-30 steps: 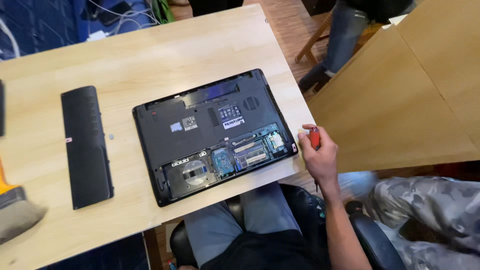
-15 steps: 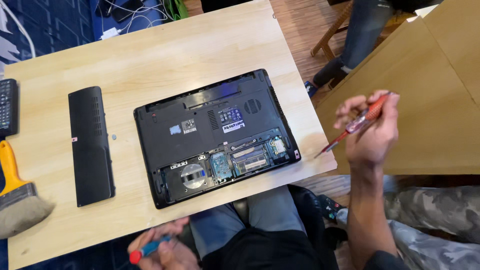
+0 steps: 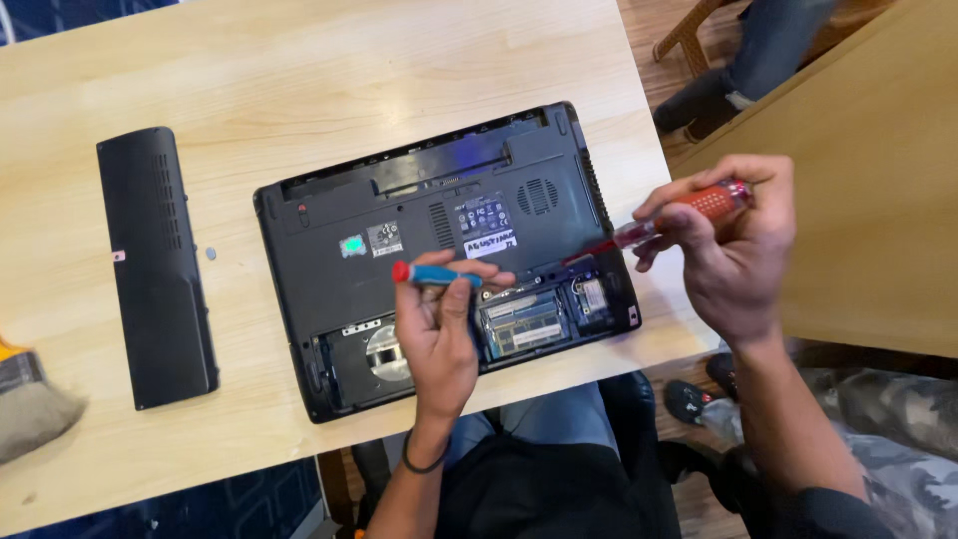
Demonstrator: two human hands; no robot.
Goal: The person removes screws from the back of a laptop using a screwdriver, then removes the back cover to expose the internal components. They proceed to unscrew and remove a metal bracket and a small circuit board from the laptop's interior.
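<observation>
Light is bright, even and soft across the pale desk (image 3: 329, 60), seemingly from overhead, so the shadows are faint: a thin dark edge runs along the lower side of the black panel (image 3: 157, 265) and under the laptop (image 3: 439, 260), and the left hand (image 3: 436, 334) throws only a weak shade on the open bay. A dull bluish sheen lies on the laptop's upper rim, with no hard glare elsewhere. Focus is fairly sharp in the middle, while the brush (image 3: 30, 409) at the left edge looks softer and the right hand (image 3: 733, 250) is slightly smeared.
</observation>
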